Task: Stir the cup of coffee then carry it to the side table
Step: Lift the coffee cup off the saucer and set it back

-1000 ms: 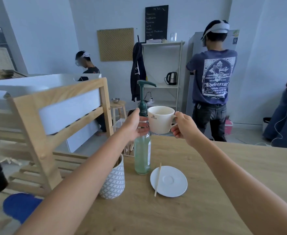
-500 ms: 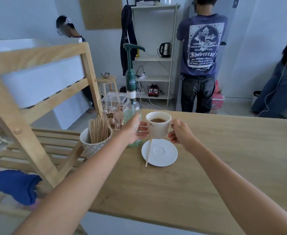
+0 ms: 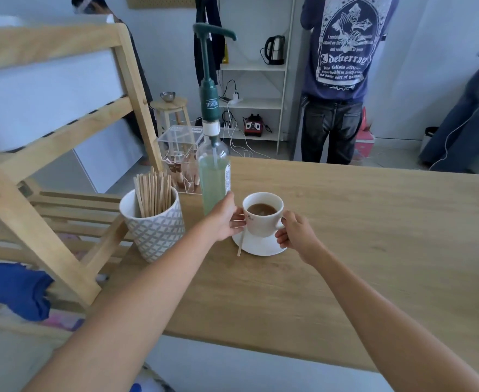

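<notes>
A white cup of coffee (image 3: 263, 219) is held between both hands, low over or touching a white saucer (image 3: 261, 247) on the wooden table (image 3: 346, 250); I cannot tell which. My left hand (image 3: 227, 219) presses its fingertips against the cup's left wall. My right hand (image 3: 296, 233) grips the handle side on the right. A wooden stir stick (image 3: 241, 246) lies across the saucer's left rim, sticking out towards me. The coffee is light brown and fills about two thirds of the cup.
A tall pump bottle (image 3: 213, 171) of pale green liquid stands just behind my left hand. A patterned pot of wooden sticks (image 3: 154, 222) sits left of it, by a clear sachet box (image 3: 179, 157). A wooden rack (image 3: 48, 154) rises at left. People stand beyond the table.
The cup has come down from chest height in front of the bottle to the saucer, both hands still on it. My view has tilted downward.
</notes>
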Tool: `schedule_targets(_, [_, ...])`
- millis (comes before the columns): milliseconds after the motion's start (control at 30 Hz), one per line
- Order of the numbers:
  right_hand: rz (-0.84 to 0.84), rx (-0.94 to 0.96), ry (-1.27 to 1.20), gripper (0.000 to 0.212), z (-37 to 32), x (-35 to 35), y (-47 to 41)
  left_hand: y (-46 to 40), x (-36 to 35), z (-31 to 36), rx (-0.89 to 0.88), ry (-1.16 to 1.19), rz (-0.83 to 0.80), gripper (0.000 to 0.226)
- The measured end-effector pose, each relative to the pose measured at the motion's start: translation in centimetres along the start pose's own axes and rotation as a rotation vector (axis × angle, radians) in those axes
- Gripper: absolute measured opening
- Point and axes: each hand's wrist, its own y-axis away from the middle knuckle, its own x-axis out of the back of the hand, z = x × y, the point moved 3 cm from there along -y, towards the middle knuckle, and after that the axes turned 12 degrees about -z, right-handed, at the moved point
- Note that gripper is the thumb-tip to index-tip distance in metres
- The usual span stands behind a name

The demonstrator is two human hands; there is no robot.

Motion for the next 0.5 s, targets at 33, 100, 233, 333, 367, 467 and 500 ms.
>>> schedule_targets(33, [0.003, -0.001, -0.005, 0.027, 0.3, 0.0, -0.1, -0.2, 0.0, -0.1, 0.007, 0.0, -0.001, 0.066])
schedule_targets(100, [0.007, -0.013, -0.015, 0.027, 0.8, 0.0, -0.3, -0.7, 0.0, -0.3, 0.017, 0.004, 0.005, 0.066])
schedule_targets(233, [-0.007, -0.039, -0.044, 0.027, 1.5, 0.0, -0.6, -1.6, 0.0, -0.8, 0.006, -0.002, 0.01, 0.066])
schedule_targets(333, [-0.014, -0.039, -0.064, 0.029, 1.8, 0.0, -0.6, -1.8, -0.1, -0.8, -0.006, -0.008, 0.01, 0.064])
schedule_targets(367, [-0.017, -0.039, -0.076, 0.029, 2.0, -0.1, -0.6, -1.8, -0.2, -0.7, -0.008, -0.01, 0.007, 0.063])
schedule_targets(467, [-0.029, -0.052, -0.124, 0.031, 2.2, -0.2, -0.5, -1.5, -0.2, -0.8, -0.02, -0.028, -0.002, 0.061])
schedule_targets(500, [-0.036, -0.057, -0.13, 0.031, 2.2, -0.1, -0.4, -1.5, -0.2, -0.9, -0.029, -0.049, -0.002, 0.058])
